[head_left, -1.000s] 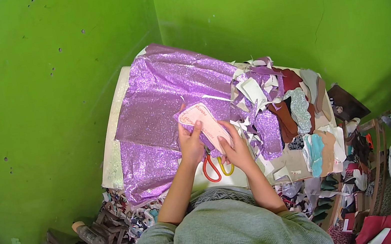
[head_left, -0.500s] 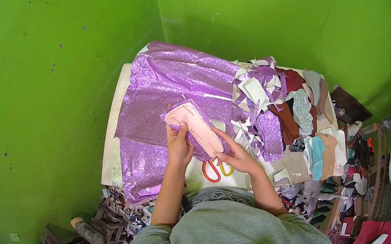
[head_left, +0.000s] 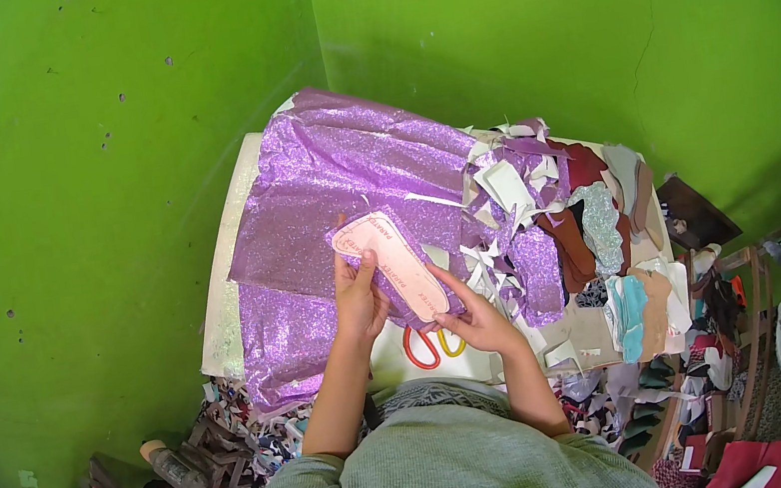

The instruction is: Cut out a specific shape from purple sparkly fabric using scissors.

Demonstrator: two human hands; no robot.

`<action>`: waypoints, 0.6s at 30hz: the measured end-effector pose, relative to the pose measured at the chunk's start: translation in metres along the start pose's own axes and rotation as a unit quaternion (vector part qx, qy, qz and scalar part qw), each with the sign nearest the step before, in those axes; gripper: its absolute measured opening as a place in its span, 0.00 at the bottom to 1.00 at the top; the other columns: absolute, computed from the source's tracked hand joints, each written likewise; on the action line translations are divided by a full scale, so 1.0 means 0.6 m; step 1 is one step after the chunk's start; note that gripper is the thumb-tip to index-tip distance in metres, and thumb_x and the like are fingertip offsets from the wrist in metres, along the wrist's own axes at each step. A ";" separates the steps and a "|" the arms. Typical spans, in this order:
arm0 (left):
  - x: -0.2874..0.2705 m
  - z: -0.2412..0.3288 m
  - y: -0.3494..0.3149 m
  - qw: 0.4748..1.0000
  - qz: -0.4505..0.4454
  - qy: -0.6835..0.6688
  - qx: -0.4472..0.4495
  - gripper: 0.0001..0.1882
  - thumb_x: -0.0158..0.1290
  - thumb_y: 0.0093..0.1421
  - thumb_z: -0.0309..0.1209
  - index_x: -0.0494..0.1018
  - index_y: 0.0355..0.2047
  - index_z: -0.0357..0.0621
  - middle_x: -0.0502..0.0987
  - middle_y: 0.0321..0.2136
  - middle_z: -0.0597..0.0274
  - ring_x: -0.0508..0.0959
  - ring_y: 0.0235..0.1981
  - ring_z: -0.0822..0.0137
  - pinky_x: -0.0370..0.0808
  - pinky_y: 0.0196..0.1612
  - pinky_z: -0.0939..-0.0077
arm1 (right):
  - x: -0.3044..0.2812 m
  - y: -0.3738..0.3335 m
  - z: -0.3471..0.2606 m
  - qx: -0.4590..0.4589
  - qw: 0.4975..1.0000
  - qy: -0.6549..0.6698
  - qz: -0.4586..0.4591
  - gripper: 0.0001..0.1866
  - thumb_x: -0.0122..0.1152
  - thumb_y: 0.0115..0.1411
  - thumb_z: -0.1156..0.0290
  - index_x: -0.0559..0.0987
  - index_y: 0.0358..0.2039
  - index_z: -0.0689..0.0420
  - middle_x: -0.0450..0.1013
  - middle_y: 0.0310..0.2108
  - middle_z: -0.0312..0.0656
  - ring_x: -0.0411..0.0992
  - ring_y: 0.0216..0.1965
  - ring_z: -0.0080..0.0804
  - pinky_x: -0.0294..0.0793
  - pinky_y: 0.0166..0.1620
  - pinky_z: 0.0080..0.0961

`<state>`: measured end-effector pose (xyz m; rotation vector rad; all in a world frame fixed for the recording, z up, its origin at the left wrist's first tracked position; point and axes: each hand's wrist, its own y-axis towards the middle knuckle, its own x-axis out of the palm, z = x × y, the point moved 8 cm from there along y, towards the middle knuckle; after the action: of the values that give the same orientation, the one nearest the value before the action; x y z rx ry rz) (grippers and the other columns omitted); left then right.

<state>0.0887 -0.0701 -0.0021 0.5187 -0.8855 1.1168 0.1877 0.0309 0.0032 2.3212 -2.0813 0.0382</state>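
You've shifted the pink insole (head_left: 403, 277) leftward, beyond the scissors (head_left: 408, 347) — left hand (head_left: 359, 304) pinching its side, right hand (head_left: 485, 323) pinching its near end — exposing more of its face.

"Report the centre."

"Flat pink sole-shaped piece (head_left: 394, 269) on a small purple glittery fabric piece (head_left: 413, 239), between left hand (head_left: 358, 299) and right hand (head_left: 483, 321). Large purple glittery fabric sheet (head_left: 301, 187) beyond and to the left. Scissors with red and yellow loop handles (head_left: 408, 347) on the pale flat worktop (head_left: 474, 363), nearer the wearer (blades hidden)."

"Right side?"

"Heaped white and purple fabric scraps (head_left: 507, 184) beside the sheet; farther right, a brown flat cutout (head_left: 571, 247), then a silver glittery cutout (head_left: 600, 223). Nearer: a turquoise flat strip (head_left: 631, 314), left of a tan flat piece (head_left: 657, 300)."

"Behind?"

"Green painted walls (head_left: 529, 21), meeting in a corner."
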 end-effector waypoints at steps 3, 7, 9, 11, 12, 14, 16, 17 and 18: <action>-0.021 -0.008 0.000 0.996 0.018 0.082 0.002 0.23 0.46 0.55 0.21 0.53 0.50 0.43 0.67 0.41 0.58 0.71 0.40 0.69 0.72 0.42 0.73 | 0.001 0.000 0.009 0.001 1.000 0.016 0.014 0.30 0.47 0.55 0.78 0.50 0.57 0.56 0.53 0.55 0.48 0.68 0.42 0.32 0.68 0.44 0.25; -0.042 -0.016 -0.001 0.995 0.057 0.080 -0.019 0.18 0.48 0.53 0.22 0.57 0.44 0.37 0.69 0.39 0.56 0.72 0.39 0.68 0.73 0.41 0.74 | -0.011 0.002 0.017 0.030 0.992 0.024 0.119 0.25 0.47 0.55 0.75 0.56 0.54 0.58 0.61 0.48 0.49 0.72 0.34 0.32 0.69 0.38 0.22; -0.037 -0.026 -0.002 0.995 0.057 0.063 -0.047 0.16 0.49 0.53 0.23 0.60 0.42 0.35 0.70 0.37 0.55 0.73 0.37 0.67 0.73 0.40 0.73 | -0.031 0.003 0.061 0.018 0.990 -0.054 0.132 0.24 0.47 0.56 0.74 0.56 0.53 0.59 0.64 0.43 0.48 0.72 0.31 0.29 0.71 0.34 0.20; -0.037 -0.031 -0.008 0.993 0.056 0.075 -0.079 0.15 0.49 0.53 0.23 0.61 0.41 0.36 0.70 0.37 0.56 0.73 0.37 0.67 0.73 0.39 0.72 | -0.034 0.007 0.064 0.009 0.982 -0.129 0.141 0.23 0.47 0.57 0.73 0.57 0.53 0.60 0.67 0.38 0.46 0.72 0.28 0.26 0.73 0.30 0.18; -0.037 -0.038 -0.012 0.989 0.053 0.087 -0.111 0.14 0.50 0.53 0.24 0.62 0.39 0.36 0.70 0.36 0.56 0.73 0.37 0.67 0.73 0.39 0.72 | -0.038 0.005 0.065 0.018 0.978 -0.142 0.154 0.21 0.47 0.57 0.72 0.59 0.51 0.61 0.69 0.34 0.45 0.73 0.27 0.26 0.73 0.28 0.18; -0.041 -0.045 -0.016 0.981 0.035 0.138 -0.131 0.15 0.50 0.53 0.24 0.61 0.40 0.36 0.70 0.36 0.56 0.73 0.37 0.66 0.73 0.39 0.71 | -0.037 0.006 0.060 0.026 0.974 -0.155 0.166 0.20 0.48 0.57 0.71 0.61 0.49 0.62 0.71 0.30 0.44 0.73 0.26 0.26 0.73 0.26 0.17; -0.041 -0.052 -0.020 0.970 0.017 0.188 -0.151 0.15 0.50 0.53 0.25 0.61 0.40 0.36 0.70 0.36 0.55 0.73 0.37 0.66 0.73 0.39 0.71 | -0.038 0.005 0.056 0.026 0.972 -0.137 0.189 0.17 0.48 0.57 0.71 0.63 0.46 0.62 0.71 0.29 0.44 0.73 0.23 0.28 0.72 0.24 0.17; -0.044 -0.049 -0.022 0.970 0.038 0.191 -0.142 0.16 0.50 0.53 0.25 0.60 0.41 0.35 0.70 0.36 0.55 0.73 0.37 0.65 0.73 0.38 0.70 | -0.035 0.005 0.051 0.027 0.972 -0.137 0.188 0.17 0.48 0.57 0.71 0.63 0.46 0.62 0.71 0.29 0.44 0.73 0.23 0.28 0.72 0.24 0.17; -0.049 -0.046 -0.024 0.970 0.060 0.194 -0.133 0.17 0.50 0.53 0.25 0.60 0.41 0.35 0.70 0.36 0.55 0.73 0.36 0.65 0.73 0.37 0.70 | -0.031 0.005 0.047 0.036 0.975 -0.100 0.193 0.17 0.48 0.57 0.70 0.64 0.45 0.62 0.71 0.28 0.44 0.74 0.23 0.28 0.72 0.24 0.17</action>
<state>0.1067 -0.0708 -0.0409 0.0205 -0.7128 1.1366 0.1828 0.0482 -0.0257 1.9900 -2.6431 -0.1194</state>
